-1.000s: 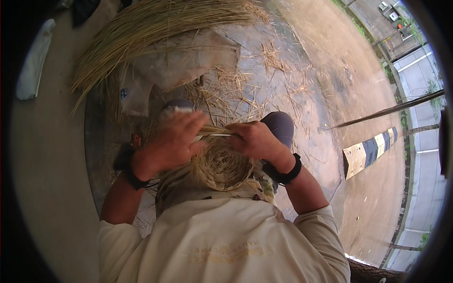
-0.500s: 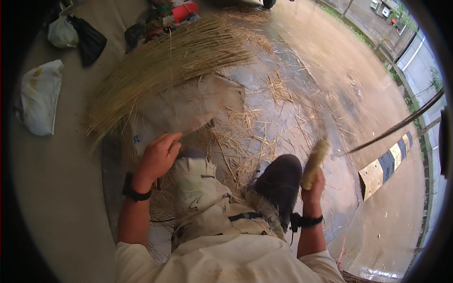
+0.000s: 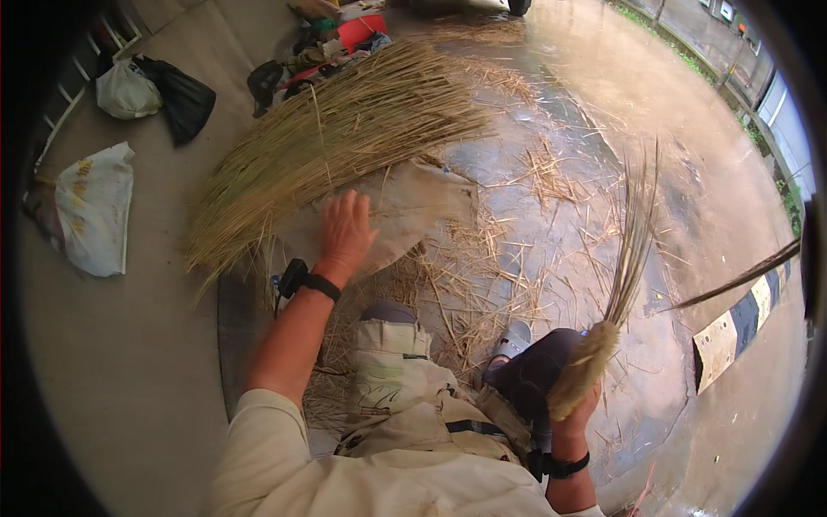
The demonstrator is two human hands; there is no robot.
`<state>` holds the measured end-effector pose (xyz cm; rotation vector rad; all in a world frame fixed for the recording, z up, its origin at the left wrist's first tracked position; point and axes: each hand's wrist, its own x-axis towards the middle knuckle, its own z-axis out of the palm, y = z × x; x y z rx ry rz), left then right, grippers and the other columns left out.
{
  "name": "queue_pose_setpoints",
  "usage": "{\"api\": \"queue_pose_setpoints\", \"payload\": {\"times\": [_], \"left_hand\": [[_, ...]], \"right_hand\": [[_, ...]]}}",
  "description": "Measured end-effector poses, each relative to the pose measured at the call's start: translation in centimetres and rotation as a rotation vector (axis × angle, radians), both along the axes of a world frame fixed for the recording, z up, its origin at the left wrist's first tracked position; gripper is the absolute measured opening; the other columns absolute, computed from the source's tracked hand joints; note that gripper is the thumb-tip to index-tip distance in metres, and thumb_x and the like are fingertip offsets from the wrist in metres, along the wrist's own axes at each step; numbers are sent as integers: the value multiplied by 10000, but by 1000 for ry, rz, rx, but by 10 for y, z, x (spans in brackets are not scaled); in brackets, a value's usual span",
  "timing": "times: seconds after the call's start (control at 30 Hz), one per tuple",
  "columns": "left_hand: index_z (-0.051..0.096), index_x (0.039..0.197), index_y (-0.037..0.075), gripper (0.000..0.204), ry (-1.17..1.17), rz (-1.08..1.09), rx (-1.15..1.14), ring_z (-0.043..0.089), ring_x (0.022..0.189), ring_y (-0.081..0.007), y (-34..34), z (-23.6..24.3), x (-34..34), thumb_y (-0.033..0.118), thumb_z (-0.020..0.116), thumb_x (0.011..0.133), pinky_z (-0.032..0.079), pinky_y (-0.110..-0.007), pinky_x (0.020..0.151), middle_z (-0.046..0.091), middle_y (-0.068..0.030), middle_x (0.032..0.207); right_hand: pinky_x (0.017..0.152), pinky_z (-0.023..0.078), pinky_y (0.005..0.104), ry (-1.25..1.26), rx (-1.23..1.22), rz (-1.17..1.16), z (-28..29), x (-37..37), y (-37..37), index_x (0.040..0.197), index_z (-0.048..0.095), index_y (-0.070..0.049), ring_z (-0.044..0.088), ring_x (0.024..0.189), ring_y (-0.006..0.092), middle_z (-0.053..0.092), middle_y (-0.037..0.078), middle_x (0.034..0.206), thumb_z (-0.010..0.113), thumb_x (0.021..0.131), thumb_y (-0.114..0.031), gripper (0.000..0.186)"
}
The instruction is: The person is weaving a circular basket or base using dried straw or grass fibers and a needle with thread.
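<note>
My right hand, beside my right knee, is closed around a straw bundle. Its lower part is thick and tightly packed, and long thin stalks fan out upward from it. The fingers are partly hidden behind the bundle. My left hand is stretched forward with its fingers apart and nothing in it. Just beyond those fingertips lies a large pile of long straw stalks. Under the hand and the near side of the pile is a brown sheet.
Loose straw bits litter the grey ground mat. A white sack, a pale bag and a black bag stand at the left. Behind the pile is a red container. A black-and-yellow barrier strip lies at the right.
My left hand has moved forward from beside my left knee toward the straw pile, and its fingers have spread. The right hand still holds the bundle, now slightly lower in view.
</note>
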<state>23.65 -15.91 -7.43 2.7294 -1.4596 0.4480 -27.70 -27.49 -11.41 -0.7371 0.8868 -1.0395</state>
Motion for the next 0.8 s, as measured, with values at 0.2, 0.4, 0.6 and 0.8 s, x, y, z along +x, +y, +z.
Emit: {"api": "queue_pose_setpoints", "payload": {"times": [0.2,0.4,0.6,0.8], "left_hand": [[133,1698,196,1115,-41,278,9,383,1460,-477,10,-15,31,235,867,859,290,-637,1223,295,-266,1634],[193,1673,89,985,203,317,-159,563,1308,-427,-4,7,54,157,791,894,422,-593,1116,627,-228,1362],[398,1577,56,713,196,203,-211,600,1230,-395,-7,0,78,131,723,946,522,-504,1011,660,-188,1309],[541,1468,100,526,97,41,-47,572,1249,-379,-45,17,66,125,689,964,464,-525,1079,618,-166,1351]], "right_hand": [[782,591,309,39,-70,133,34,31,-6,1232,591,-10,706,882,162,714,89,1074,469,1136,-221,262],[818,587,317,37,-112,151,32,29,-8,1189,587,-1,707,925,174,715,114,1109,474,1141,-238,267],[847,581,313,8,-90,165,34,35,-7,1251,592,10,706,948,178,718,116,1126,518,1128,-240,288],[775,599,303,47,-75,132,26,33,-8,1291,600,1,714,903,163,723,94,1094,517,1120,-219,291]]}}
